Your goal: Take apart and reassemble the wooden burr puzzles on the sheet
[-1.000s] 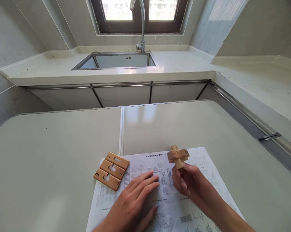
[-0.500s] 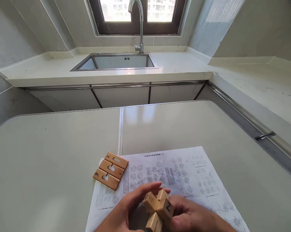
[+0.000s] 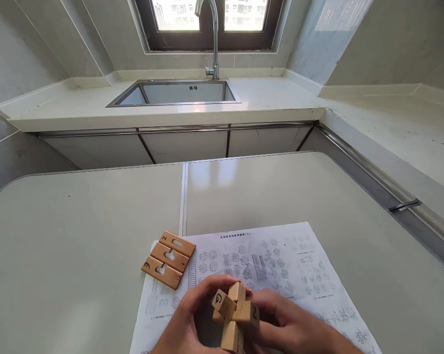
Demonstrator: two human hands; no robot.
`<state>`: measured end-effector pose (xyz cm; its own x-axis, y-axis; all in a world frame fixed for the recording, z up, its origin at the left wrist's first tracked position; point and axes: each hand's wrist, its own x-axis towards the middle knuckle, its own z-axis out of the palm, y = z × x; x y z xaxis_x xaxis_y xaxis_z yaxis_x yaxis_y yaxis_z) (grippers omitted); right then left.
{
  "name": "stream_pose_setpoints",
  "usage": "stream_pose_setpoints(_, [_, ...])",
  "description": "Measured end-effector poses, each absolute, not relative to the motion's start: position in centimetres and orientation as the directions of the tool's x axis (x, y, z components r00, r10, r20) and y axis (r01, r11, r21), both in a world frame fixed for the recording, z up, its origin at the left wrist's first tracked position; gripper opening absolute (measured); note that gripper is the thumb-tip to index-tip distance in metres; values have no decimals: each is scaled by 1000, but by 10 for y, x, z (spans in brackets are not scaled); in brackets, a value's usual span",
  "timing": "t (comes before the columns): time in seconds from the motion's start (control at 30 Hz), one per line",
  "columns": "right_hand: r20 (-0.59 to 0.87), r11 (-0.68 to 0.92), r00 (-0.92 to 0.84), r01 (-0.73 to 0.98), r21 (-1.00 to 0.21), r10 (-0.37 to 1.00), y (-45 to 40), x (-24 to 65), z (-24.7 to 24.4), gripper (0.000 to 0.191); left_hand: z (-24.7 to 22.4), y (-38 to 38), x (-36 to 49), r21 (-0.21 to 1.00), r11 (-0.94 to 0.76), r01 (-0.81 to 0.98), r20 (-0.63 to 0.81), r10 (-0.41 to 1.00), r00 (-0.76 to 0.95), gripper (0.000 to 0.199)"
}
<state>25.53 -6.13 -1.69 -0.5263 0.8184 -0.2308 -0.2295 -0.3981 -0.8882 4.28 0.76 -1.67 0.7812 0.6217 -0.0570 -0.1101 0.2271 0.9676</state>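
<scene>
Several interlocked wooden blocks, some marked with numbers, form a cross-like cluster held above the printed sheet. My left hand curves round its left and far side, fingers closed on it. My right hand grips the cluster from the right, near the piece marked 2. Under both hands lies a white paper sheet with printed diagrams. Three flat slotted wooden pieces, side by side with numbers on them, rest on the sheet's upper left corner. The undersides of the held blocks are hidden.
The pale table has a white seam running away from me. Beyond its far edge stands a counter with a sink and a faucet below a window. Another counter runs along the right.
The block cluster has turned in my hands, so the end faces now point differently. My right fingers have shifted around it. The flat pieces and the sheet stay in place.
</scene>
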Motion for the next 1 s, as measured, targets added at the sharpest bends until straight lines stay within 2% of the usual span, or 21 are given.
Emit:
stream_pose_setpoints(0.07, [-229,-338,-450,-176,-925,863,-61,253,-14,39,-21,7,41,979,178,-96,-45,655,755,74])
stream_pose_setpoints(0.23, [-93,-100,-255,-17,-995,962,-60,246,-16,32,-23,5,43,996,60,-63,1,719,696,70])
stream_pose_setpoints(0.63, [-105,-116,-133,-79,-990,986,-64,241,-31,27,-25,2,47,991,-62,-118,126,729,673,64])
stream_pose_setpoints(1.0, [-123,-133,-147,-61,-989,981,-65,241,-30,23,-25,2,48,990,-13,-138,104,727,679,61])
